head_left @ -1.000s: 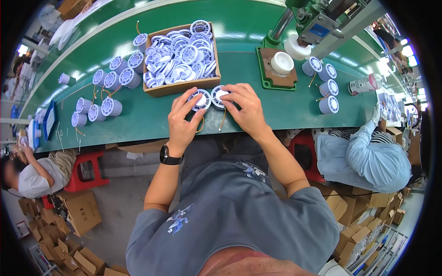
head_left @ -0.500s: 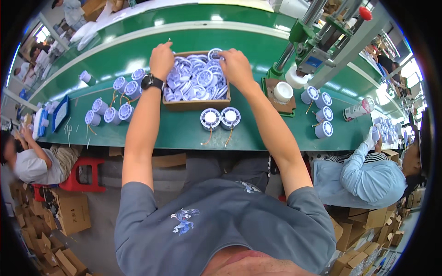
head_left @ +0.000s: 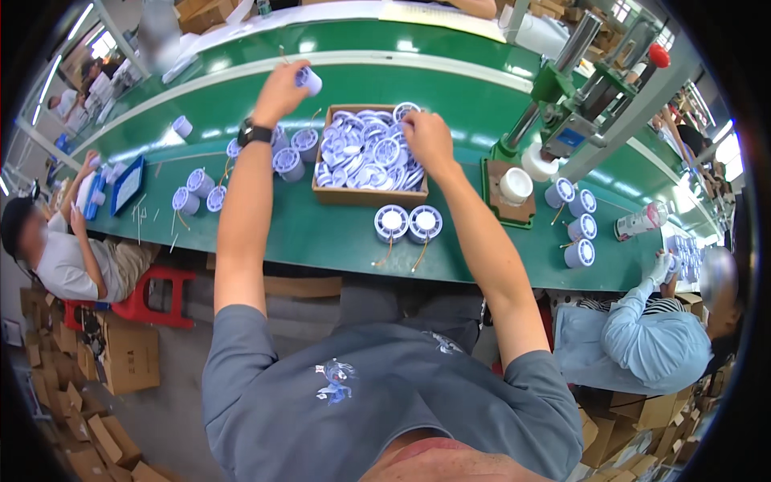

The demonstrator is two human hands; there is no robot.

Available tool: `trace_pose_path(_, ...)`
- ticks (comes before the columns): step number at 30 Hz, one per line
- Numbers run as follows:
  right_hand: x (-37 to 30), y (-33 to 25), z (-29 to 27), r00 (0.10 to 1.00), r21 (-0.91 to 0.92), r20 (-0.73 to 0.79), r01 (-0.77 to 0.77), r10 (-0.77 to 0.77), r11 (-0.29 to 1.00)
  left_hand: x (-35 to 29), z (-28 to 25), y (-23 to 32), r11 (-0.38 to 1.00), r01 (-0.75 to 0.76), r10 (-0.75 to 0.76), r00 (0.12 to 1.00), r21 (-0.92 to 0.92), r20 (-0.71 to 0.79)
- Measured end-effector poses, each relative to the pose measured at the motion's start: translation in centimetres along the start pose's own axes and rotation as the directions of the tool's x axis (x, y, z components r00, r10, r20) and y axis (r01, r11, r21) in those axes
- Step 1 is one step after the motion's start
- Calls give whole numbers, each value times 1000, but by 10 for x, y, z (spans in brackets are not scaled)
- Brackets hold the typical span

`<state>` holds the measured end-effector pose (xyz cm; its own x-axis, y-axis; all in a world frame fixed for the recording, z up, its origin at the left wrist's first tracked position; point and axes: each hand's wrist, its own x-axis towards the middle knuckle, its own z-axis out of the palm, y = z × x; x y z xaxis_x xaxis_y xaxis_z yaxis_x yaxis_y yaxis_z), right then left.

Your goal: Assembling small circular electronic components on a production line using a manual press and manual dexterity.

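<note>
The person's left hand curls round a tilted cup just past the far left corner of the box, while the right hand, nearer the lids, bends in at one lid by the far right corner, its grip hard to tell.

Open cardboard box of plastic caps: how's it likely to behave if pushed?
The box probably slides rather than tips: low and wide. Its thin cardboard walls may flex slightly. Loose caps heaped to the rim could spill if jolted.
</note>
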<state>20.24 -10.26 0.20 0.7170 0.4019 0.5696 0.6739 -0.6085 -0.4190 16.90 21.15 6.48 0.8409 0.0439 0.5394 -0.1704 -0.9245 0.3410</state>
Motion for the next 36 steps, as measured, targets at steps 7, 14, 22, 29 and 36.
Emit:
trace_pose_path(7,-1,-6,-30,961,311,-264,162,-79,936,-188,-71,106,980,107,-153,943,167,295)
trace_pose_path(14,-3,-6,-17,935,271,-316,255,-164,928,-221,-32,112,945,167,-161,986,282,-43)
trace_pose_path(22,-36,-22,-59,847,236,-524,249,-93,939,-113,50,147,971,-143,149,989,-191,15)
trace_pose_path(29,-201,8,-104,971,60,-152,197,-186,979,-86,65,130,969,-1,38,988,-246,148)
trace_pose_path(36,-213,16,-120,998,246,-8,-53,56,968,-105,18,142,834,74,-161,981,-547,-112)
